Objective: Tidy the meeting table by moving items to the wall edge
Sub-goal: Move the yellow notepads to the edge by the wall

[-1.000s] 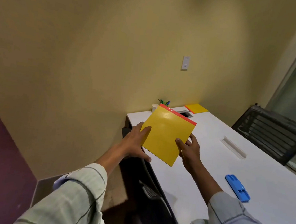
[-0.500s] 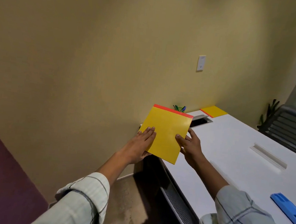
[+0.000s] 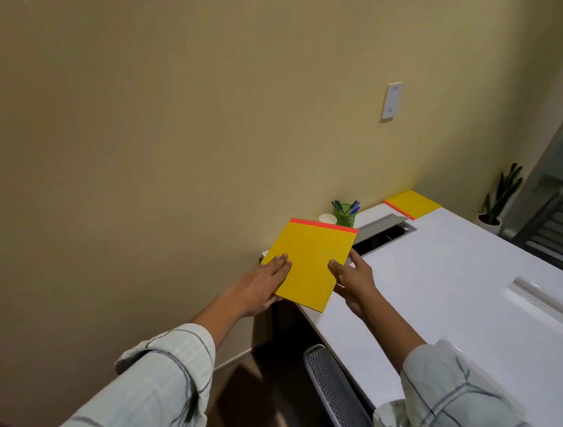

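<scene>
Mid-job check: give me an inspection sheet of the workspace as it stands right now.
Surface: white meeting table, one end against the wall; open cable hatch near that end.
Job's things: yellow pad with red strip held above the table's wall-end corner; second yellow pad lying flat by the wall.
Clutter: green pen cup and a white cup by the wall.
Grippers: left hand and right hand hold the pad's sides, fingers on top.
Cables: nothing seen.
Surroundings: beige wall with switch plate, potted plant, mesh chairs.
</scene>
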A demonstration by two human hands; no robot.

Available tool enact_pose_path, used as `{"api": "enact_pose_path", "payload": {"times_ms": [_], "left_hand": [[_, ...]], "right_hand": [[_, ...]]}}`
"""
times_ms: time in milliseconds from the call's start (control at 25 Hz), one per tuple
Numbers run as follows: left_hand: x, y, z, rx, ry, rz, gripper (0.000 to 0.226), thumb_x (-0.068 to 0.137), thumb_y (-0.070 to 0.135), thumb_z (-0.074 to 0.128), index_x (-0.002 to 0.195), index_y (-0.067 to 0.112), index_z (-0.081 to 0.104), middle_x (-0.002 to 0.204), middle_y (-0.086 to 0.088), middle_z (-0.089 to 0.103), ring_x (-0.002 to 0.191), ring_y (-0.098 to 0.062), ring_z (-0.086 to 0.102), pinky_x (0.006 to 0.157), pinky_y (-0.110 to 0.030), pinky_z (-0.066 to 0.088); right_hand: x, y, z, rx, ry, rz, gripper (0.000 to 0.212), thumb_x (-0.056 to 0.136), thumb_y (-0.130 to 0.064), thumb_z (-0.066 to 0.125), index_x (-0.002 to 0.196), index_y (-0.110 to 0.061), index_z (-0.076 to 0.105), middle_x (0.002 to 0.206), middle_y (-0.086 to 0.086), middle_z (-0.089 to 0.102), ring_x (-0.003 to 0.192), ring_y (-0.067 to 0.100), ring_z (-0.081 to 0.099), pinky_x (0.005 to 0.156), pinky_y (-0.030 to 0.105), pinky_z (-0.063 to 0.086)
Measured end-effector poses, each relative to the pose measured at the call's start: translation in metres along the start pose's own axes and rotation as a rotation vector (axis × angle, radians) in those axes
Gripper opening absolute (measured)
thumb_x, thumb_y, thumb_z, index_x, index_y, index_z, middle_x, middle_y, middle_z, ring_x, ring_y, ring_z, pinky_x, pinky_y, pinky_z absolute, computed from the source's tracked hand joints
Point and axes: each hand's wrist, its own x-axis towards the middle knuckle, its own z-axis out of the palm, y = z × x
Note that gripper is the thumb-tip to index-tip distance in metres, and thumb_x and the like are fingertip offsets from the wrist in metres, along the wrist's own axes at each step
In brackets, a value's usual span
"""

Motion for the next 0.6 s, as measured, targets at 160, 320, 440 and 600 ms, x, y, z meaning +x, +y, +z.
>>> {"api": "enact_pose_path", "payload": {"times_ms": [160,320,440,600], "left_hand": [[0.051,-0.046,0.022,-0.021,-0.138,0.023,0.09,0.092,0.03,0.064,0.155,0.013,0.002,0.164,-0.009,0.0,0.15,-0.028,0.012,0.118,-0.042,0.025],[0.12,-0.098,0.052,0.019,-0.265,0.113,0.094,0.089,0.032,0.068,0.155,0.015,0.003,0.164,-0.008,0.001,0.146,-0.032,0.022,0.113,-0.045,0.031],[0.174,-0.136,0.079,0.055,-0.344,0.213,0.095,0.088,0.029,0.07,0.155,0.019,0.005,0.164,-0.009,0.001,0.146,-0.034,0.021,0.113,-0.045,0.03],[0.231,-0.178,0.117,0.117,-0.45,0.342,0.097,0.087,0.023,0.072,0.155,0.021,0.003,0.164,-0.012,0.0,0.148,-0.036,0.015,0.115,-0.048,0.029]], "right_hand": [[0.049,0.016,0.016,0.053,0.119,0.134,0.058,0.096,0.001,0.055,0.147,-0.024,0.04,0.135,0.014,0.056,0.111,0.034,0.06,0.085,0.047,0.053],[0.109,0.038,0.027,0.148,0.251,0.251,0.055,0.097,0.009,0.048,0.144,-0.018,0.043,0.135,0.017,0.056,0.11,0.037,0.058,0.085,0.048,0.05],[0.155,0.059,0.038,0.185,0.38,0.304,0.053,0.098,0.009,0.046,0.144,-0.016,0.043,0.139,0.02,0.053,0.115,0.039,0.056,0.09,0.051,0.05],[0.209,0.094,0.053,0.219,0.528,0.36,0.051,0.098,0.007,0.046,0.144,-0.015,0.044,0.138,0.021,0.053,0.11,0.04,0.056,0.093,0.056,0.049]]}}
